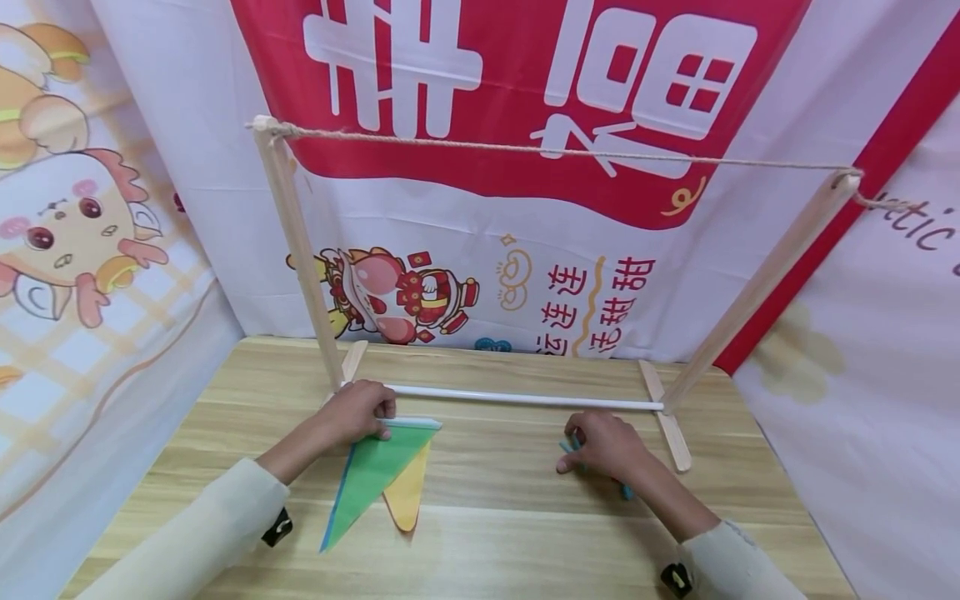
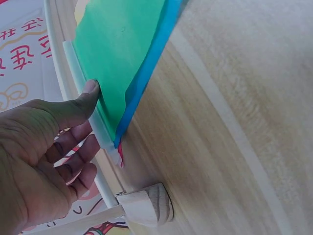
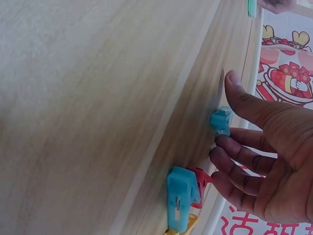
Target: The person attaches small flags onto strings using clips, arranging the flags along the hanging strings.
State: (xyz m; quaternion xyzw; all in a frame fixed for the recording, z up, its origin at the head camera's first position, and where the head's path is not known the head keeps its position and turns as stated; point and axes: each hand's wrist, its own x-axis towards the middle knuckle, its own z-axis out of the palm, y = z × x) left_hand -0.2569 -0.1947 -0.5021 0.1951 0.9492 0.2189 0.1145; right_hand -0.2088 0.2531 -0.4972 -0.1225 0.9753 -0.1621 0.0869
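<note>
the left hand (image 1: 363,410) pinches a stack of flat paper-like pennants by its pale, narrow top band (image 2: 88,93), the thumb pressed on the near face and the fingers curled behind. on top of the stack is a green triangular pennant (image 1: 382,458); a blue pennant (image 2: 139,103) shows along its edge, and a yellow pennant with a rounded tip (image 1: 408,492) pokes out from beneath. the stack is low at the front left of the wood-grain tabletop (image 1: 510,542).

the right hand (image 1: 606,442) is loosely curved and parted, its thumb well away from the fingers, around a small light-blue plastic clip (image 3: 221,120); whether a fingertip touches that clip i cannot tell. beside the lower fingers are a larger turquoise plastic clip (image 3: 181,196), a red plastic clip (image 3: 200,183) and a yellow plastic clip (image 3: 190,224), crowded together.

just behind both hands a smooth white rod (image 1: 517,398) runs across, low between a pale wooden left post (image 1: 296,242) and a pale wooden right post (image 1: 757,292), each on a flat wooden foot. rough beige twine (image 1: 487,147) is strung between the post tops. behind hangs white cloth with a red printed panel (image 1: 480,179), softly creased.
</note>
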